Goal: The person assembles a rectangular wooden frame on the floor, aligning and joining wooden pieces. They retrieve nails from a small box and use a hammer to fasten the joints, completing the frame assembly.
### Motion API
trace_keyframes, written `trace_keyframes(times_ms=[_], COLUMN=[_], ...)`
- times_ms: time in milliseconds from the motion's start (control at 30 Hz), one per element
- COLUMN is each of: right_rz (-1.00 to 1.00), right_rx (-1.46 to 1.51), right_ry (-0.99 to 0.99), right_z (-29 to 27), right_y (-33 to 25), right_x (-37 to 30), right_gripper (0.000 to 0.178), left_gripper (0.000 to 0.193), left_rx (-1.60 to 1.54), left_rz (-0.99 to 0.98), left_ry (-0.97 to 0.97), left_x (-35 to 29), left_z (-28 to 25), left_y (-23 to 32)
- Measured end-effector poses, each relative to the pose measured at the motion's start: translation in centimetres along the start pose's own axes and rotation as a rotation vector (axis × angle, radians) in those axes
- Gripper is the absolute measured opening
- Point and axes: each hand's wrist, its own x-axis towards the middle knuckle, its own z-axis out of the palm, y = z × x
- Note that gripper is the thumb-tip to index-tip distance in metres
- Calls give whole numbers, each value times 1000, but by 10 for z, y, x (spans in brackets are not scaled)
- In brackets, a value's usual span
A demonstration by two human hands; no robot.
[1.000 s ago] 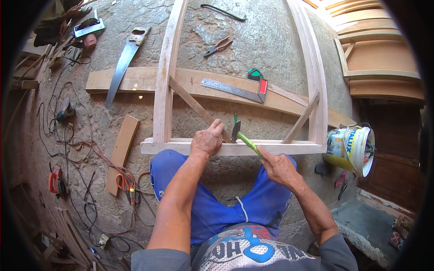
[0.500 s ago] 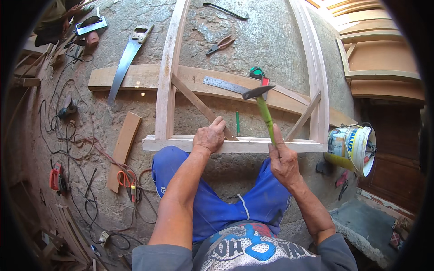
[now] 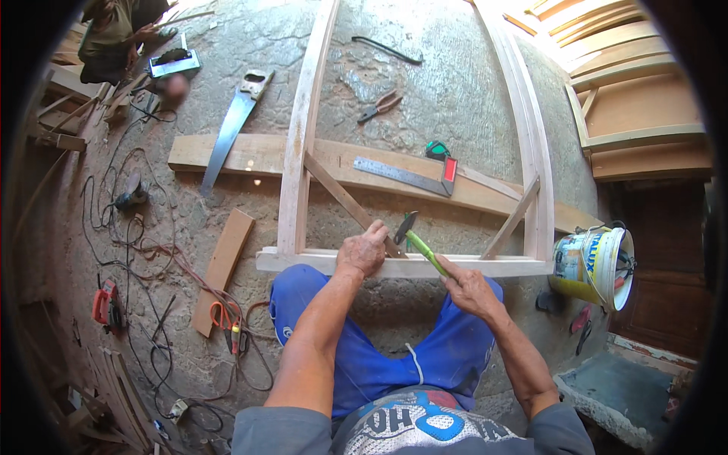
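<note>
Leftmost, a red power tool (image 3: 105, 305) lies on the concrete floor (image 3: 455, 76) among a tangle of black cables (image 3: 114, 220); near it a short wooden offcut (image 3: 222, 269) rests flat, with orange-handled pliers (image 3: 230, 322) just below its lower end; higher up, a handsaw (image 3: 231, 125) lies with its blade across the end of a long plank (image 3: 258, 154); over that plank stands a pale wooden frame (image 3: 299, 152), whose bottom rail runs just in front of the person's knees in blue trousers (image 3: 364, 364); the left hand (image 3: 362, 250) is curled down onto that rail where a diagonal brace (image 3: 345, 199) meets it, fingers bent and pressed to the wood, though whether anything small is pinched between them cannot be told; just beside it the hammer (image 3: 415, 239), with a green handle and a dark head, is tilted up to the left, its head hanging close above the foot of the brace, right by the left hand's knuckles; the right hand (image 3: 469, 288) is closed fully round the lower end of the handle; further up lie a steel square (image 3: 406, 174) with a red stock, a green tape measure (image 3: 437, 150) and a pair of pincers (image 3: 379, 106); a second brace (image 3: 512, 221) leans at the frame's right corner; beyond it a paint bucket (image 3: 595, 265) lies tipped on its side; stacked wooden frames (image 3: 637, 98) fill the upper right.
</note>
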Motion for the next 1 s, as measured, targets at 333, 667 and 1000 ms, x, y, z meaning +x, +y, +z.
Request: trace_keyframes(times_ms=[333, 667, 1000], right_rz=[-24, 6, 108], right_rx=[258, 142, 276], right_ry=[656, 575, 615], right_z=[126, 129, 119], right_y=[-14, 7, -12], right_x=[108, 110, 108], right_gripper=[31, 27, 29], left_gripper=[43, 63, 35], left_rx=[-121, -545, -692], left_rz=[-24, -196, -106], left_ry=[189, 80, 20], left_x=[-7, 32, 34], left_z=[2, 22, 29], left_y=[-7, 32, -18])
